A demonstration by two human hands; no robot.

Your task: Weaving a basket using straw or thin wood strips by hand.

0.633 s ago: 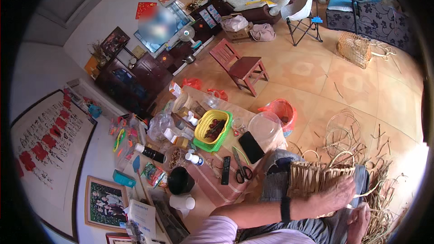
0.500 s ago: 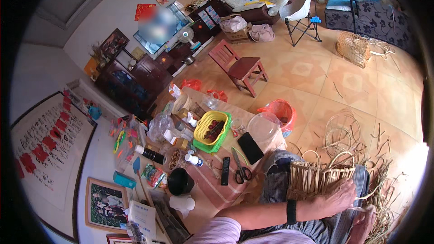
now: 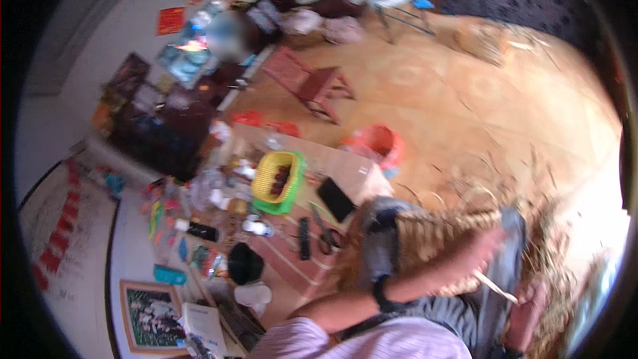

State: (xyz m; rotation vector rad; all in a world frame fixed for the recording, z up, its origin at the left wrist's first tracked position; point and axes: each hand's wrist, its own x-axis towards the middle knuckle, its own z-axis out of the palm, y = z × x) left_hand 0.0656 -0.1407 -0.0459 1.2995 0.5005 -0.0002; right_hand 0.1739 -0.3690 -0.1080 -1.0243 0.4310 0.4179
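A woven strip basket (image 3: pixel 428 239), pale brown, rests on my lap over grey trousers (image 3: pixel 478 326). My left hand (image 3: pixel 485 249), with a dark band at the wrist, reaches across the basket's right part; its fingers are smeared by motion. A pale flat strip (image 3: pixel 495 286) runs from under that hand down to my right hand (image 3: pixel 528 302), whose fingers close on its end at the lower right. Loose dry strips (image 3: pixel 551 266) lie beside my right leg.
A table (image 3: pixel 325 153) at my left holds stacked yellow and green baskets (image 3: pixel 276 183), black scissors (image 3: pixel 325 239), a phone (image 3: pixel 335 199), bottles and bags. Beyond are a red-lined bin (image 3: pixel 375 143), a wooden chair (image 3: pixel 319 86) and a wire basket (image 3: pixel 478 40) on the tiled floor.
The whole view has shifted and blurred as the head moves; furniture appears higher and further left. My left hand has risen along the basket, and more of the strip shows between my hands.
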